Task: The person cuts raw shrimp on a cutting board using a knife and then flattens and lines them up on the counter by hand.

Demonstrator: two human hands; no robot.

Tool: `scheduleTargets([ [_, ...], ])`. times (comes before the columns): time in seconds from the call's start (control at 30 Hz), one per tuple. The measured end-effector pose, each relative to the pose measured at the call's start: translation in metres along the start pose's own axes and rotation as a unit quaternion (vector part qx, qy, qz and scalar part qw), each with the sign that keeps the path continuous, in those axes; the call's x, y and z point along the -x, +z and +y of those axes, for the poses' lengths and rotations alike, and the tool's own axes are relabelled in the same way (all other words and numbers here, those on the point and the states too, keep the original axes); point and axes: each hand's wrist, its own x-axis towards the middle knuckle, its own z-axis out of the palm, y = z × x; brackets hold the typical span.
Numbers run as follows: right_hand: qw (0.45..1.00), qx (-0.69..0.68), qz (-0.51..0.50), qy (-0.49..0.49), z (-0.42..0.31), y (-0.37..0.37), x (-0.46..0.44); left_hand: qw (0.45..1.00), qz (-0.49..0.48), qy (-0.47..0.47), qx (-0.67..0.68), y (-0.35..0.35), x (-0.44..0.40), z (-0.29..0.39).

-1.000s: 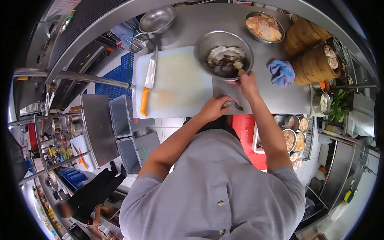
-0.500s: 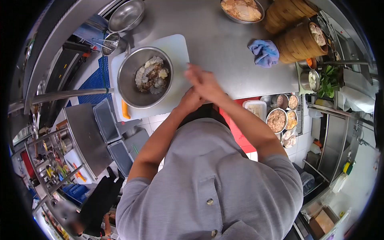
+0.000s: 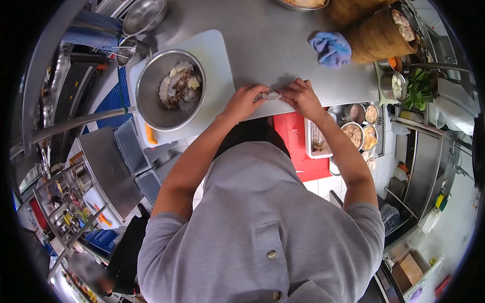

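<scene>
Over the near edge of the steel counter, my left hand (image 3: 243, 105) and my right hand (image 3: 301, 99) pinch a small, translucent greyish piece (image 3: 273, 95) between their fingertips. Its exact kind is too small to make out. Left of my left hand stands a steel bowl (image 3: 143, 108) with what look like raw shrimp (image 3: 174, 76), brown seasoning and a pale yellow lump in it. The bowl rests on a white cutting board (image 3: 220, 76). An orange handle (image 3: 150, 134) shows at the board's near edge.
A blue-purple cloth (image 3: 331, 49) lies by bamboo steamers (image 3: 384, 38) on the right. Below the counter edge are a white tray (image 3: 328, 152) and several bowls of food, including a minced filling (image 3: 352, 134). At lower left, a person in black (image 3: 126, 250) is nearby.
My hands were together, the right one blurred; now they are apart with the greyish piece between them. The view has shifted, and more of the white tray shows.
</scene>
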Motion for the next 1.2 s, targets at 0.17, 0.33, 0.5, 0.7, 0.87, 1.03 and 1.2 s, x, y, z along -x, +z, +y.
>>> scheduleTargets([
  [0.17,0.997,0.071,-0.01,0.022,-0.012,0.013,0.002,0.994,-0.009,-0.024,-0.106,0.011,0.009,-0.012],
  [0.33,0.999,0.035,0.039,0.0,-0.043,0.011,-0.012,0.994,0.016,-0.001,-0.104,0.012,0.018,-0.021],
  [0.5,0.998,0.048,0.018,-0.019,-0.034,0.031,-0.021,0.996,0.002,0.013,-0.09,0.015,0.019,-0.027],
  [0.7,0.993,0.081,0.075,0.043,-0.059,0.031,-0.009,0.975,0.073,0.101,-0.182,0.018,0.023,-0.028],
  [0.87,0.948,-0.02,0.264,0.175,-0.105,0.024,0.036,0.977,0.046,0.112,-0.173,0.021,0.022,-0.032],
  [1.03,0.803,0.06,0.412,0.427,-0.152,0.072,0.123,0.971,0.049,0.17,-0.163,0.017,0.021,-0.05],
  [1.2,0.637,-0.04,0.239,0.732,-0.223,0.198,0.277,0.988,0.018,0.083,-0.131,0.016,0.022,-0.053],
])
